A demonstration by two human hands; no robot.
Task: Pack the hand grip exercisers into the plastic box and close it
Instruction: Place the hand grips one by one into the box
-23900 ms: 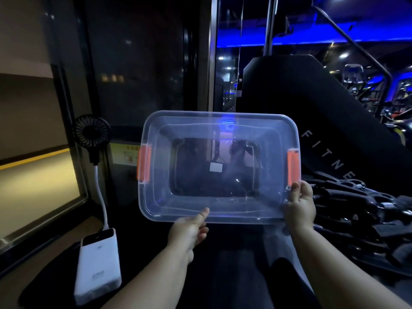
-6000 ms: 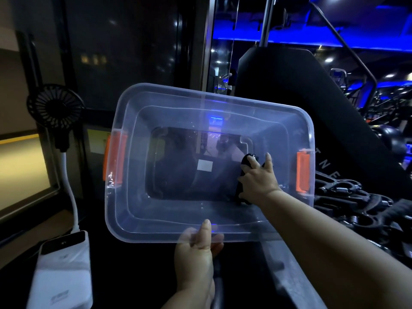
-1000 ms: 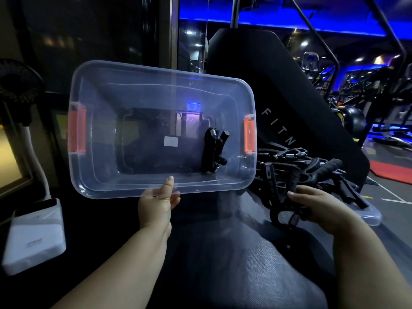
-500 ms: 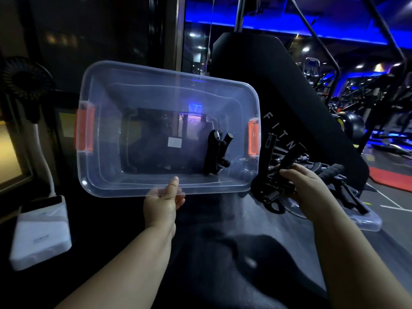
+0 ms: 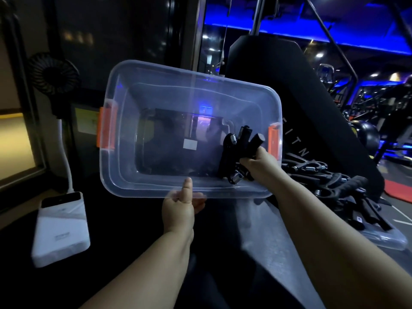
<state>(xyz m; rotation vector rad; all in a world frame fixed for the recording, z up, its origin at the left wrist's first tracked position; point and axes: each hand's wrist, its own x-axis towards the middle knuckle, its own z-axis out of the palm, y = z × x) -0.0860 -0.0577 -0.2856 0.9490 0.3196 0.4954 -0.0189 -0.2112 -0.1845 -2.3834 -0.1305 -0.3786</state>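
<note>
Both hands grip: left hand [image 5: 178,210] pinches the plastic box [image 5: 156,97] rim, right hand [image 5: 262,163] clutches a black exerciser [image 5: 240,148] inside.

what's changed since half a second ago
The right hand has carried a hand grip exerciser left from the pile into the plastic box, at its right end, still gripping it. The left hand still holds the box's near rim; the pile stays put.

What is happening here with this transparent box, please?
A person's left hand holds the clear plastic box by its near rim, opening toward the camera. The right hand grips a black exerciser inside the box's right end. A pile of exercisers lies at the right, not yet packed.
</note>
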